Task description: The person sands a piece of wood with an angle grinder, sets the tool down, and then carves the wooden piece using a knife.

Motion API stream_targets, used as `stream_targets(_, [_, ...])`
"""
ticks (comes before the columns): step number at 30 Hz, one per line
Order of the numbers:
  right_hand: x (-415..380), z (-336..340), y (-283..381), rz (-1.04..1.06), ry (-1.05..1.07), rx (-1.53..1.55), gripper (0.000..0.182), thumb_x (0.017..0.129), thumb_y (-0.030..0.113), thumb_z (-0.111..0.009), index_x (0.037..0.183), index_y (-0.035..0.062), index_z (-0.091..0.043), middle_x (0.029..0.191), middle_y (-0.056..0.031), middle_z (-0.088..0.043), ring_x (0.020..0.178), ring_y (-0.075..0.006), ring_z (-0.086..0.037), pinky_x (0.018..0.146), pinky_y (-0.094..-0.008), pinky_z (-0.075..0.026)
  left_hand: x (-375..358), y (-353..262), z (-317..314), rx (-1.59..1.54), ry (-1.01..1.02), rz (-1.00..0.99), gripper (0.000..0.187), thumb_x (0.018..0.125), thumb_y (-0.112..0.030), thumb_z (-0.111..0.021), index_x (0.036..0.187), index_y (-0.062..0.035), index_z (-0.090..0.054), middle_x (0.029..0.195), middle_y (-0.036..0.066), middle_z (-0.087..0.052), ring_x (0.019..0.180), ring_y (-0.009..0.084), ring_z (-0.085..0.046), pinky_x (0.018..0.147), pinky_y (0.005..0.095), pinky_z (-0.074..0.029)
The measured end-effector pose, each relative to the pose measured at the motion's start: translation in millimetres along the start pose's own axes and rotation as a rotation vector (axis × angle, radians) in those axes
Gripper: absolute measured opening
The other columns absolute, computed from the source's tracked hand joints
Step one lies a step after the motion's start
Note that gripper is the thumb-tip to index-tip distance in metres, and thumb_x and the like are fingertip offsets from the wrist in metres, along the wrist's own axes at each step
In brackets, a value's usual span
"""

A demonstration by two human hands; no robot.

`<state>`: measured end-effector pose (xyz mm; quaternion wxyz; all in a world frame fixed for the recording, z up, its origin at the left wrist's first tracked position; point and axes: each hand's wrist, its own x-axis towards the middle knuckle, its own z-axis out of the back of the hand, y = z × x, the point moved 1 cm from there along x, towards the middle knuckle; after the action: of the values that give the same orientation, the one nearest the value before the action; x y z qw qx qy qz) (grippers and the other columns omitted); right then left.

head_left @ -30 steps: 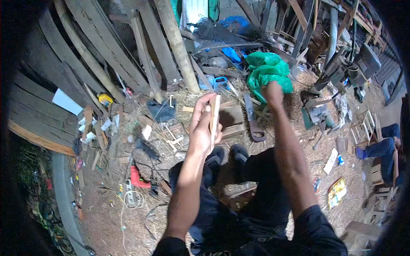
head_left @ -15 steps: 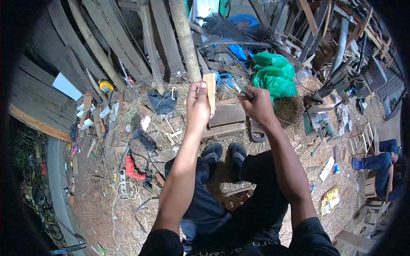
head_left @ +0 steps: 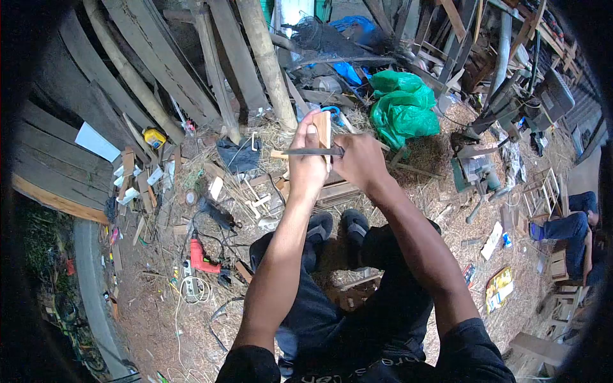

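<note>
My left hand is closed round a light wooden piece, which stands up past the fingers. My right hand grips a tool with a long dark blade; the handle is hidden in the fist. The blade points left and lies across the front of my left hand and the wooden piece. Whether it touches the wood cannot be made out. Below the hands is a low wooden block, partly covered by my forearm.
A red power drill and a power strip with a cable lie at the left. A green plastic bag is beyond my right hand. Metal machinery stands at the right, near another person's legs.
My right hand has moved left and slightly down, swinging the blade from pointing up-left to lying level across my left hand. The wooden piece has shifted a little right. The whole view has shifted slightly.
</note>
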<state>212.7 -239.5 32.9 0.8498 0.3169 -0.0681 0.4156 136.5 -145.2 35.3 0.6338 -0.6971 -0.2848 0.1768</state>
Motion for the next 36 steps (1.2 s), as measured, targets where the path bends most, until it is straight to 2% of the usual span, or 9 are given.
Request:
stream_targets(13, [10.7, -10.5, -31.2, -0.064, -0.065, -0.082, 0.018, 0.068, 0.024, -0.068, 0.078, 0.0083, -0.069, 0.068, -0.0202, -0.065, 0.067, -0.0389, -0.066, 0.066, -0.0481, -0.053, -4.3, -3.1, 0.4, -0.2, -0.006, 0.226, 0.04, 0.104, -0.031, -0.04, 0.138, -0.0111, -0.046, 0.061, -0.001, -0.046, 0.039, 0.0052, -0.034, 0.031, 0.0214, -0.026])
stream_targets(18, [24.3, -6.3, -65.1, -0.028, -0.11, -0.165, 0.018, 0.069, 0.024, -0.068, 0.076, 0.0085, -0.068, 0.069, -0.0185, -0.065, 0.067, -0.0366, -0.066, 0.063, -0.047, -0.053, -18.2, -16.7, -0.3, -0.325, -0.021, 0.393, 0.026, 0.104, -0.022, -0.038, 0.123, -0.0093, -0.051, 0.065, 0.001, -0.044, 0.04, 0.0064, -0.034, 0.031, 0.0217, -0.025])
stream_targets(20, [24.7, 0.6, -81.4, 0.096, -0.301, -0.107, 0.015, 0.067, 0.02, -0.07, 0.073, 0.0073, -0.066, 0.066, -0.017, -0.065, 0.062, -0.0359, -0.065, 0.059, -0.046, -0.052, -22.1, -15.0, -0.9, -0.406, -0.003, 0.33, 0.031, 0.104, -0.019, -0.036, 0.131, -0.01, -0.048, 0.064, -0.001, -0.044, 0.037, 0.0053, -0.03, 0.031, 0.0198, -0.024])
stream_targets(23, [12.2, 22.4, -78.7, -0.01, -0.338, 0.05, 0.012, 0.065, 0.013, -0.071, 0.073, 0.0074, -0.065, 0.064, -0.0165, -0.064, 0.06, -0.0361, -0.064, 0.057, -0.0451, -0.051, -12.6, -17.0, 3.1, -0.408, 0.078, 0.299, 0.036, 0.104, -0.021, -0.037, 0.138, -0.0115, -0.044, 0.064, -0.001, -0.044, 0.037, 0.0042, -0.029, 0.031, 0.0195, -0.024])
stream_targets(24, [6.4, 24.0, -70.3, -0.064, -0.265, 0.084, 0.01, 0.064, 0.008, -0.07, 0.072, 0.0068, -0.064, 0.063, -0.0163, -0.063, 0.061, -0.0368, -0.063, 0.058, -0.0447, -0.051, -9.7, -15.5, 5.8, -0.393, 0.112, 0.296, 0.037, 0.104, -0.022, -0.037, 0.14, -0.0121, -0.043, 0.064, -0.002, -0.045, 0.038, 0.0038, -0.029, 0.031, 0.0195, -0.024])
stream_targets(27, [-1.6, 5.8, -60.2, 0.027, -0.122, 0.203, 0.012, 0.064, 0.013, -0.069, 0.07, 0.0056, -0.063, 0.063, -0.0171, -0.062, 0.062, -0.0382, -0.063, 0.06, -0.0461, -0.051, -3.8, -15.4, 4.9, -0.409, 0.148, 0.274, 0.038, 0.104, -0.024, -0.038, 0.141, -0.012, -0.042, 0.065, -0.002, -0.045, 0.038, 0.0029, -0.029, 0.031, 0.0194, -0.024])
stream_targets(28, [-2.5, 6.2, -48.5, 0.074, -0.078, 0.213, 0.011, 0.065, 0.011, -0.066, 0.068, 0.0016, -0.061, 0.06, -0.019, -0.058, 0.054, -0.0333, -0.061, 0.051, -0.0406, -0.045, -4.0, -13.5, 3.1, -0.402, 0.148, 0.257, 0.039, 0.104, -0.026, -0.038, 0.141, -0.0122, -0.041, 0.066, -0.002, -0.045, 0.039, 0.0023, -0.03, 0.031, 0.0186, -0.024])
stream_targets(32, [1.7, 3.1, -18.4, 0.123, -0.058, 0.173, 0.017, 0.065, 0.019, -0.062, 0.065, 0.0026, -0.057, 0.061, -0.0206, -0.057, 0.059, -0.0408, -0.058, 0.055, -0.0454, -0.046, -2.6, -11.4, -2.7, -0.334, 0.141, 0.22, 0.041, 0.104, -0.032, -0.04, 0.141, -0.0134, -0.042, 0.064, -0.003, -0.046, 0.039, 0.0023, -0.032, 0.031, 0.017, -0.024])
stream_targets(36, [3.0, -2.5, -18.4, 0.101, -0.017, 0.18, 0.016, 0.065, 0.019, -0.062, 0.068, 0.0031, -0.06, 0.062, -0.0217, -0.059, 0.061, -0.0411, -0.06, 0.058, -0.047, -0.048, -2.5, -15.3, -0.6, -0.359, 0.171, 0.211, 0.042, 0.104, -0.033, -0.039, 0.141, -0.0141, -0.042, 0.06, -0.002, -0.045, 0.037, 0.0027, -0.031, 0.031, 0.0172, -0.023])
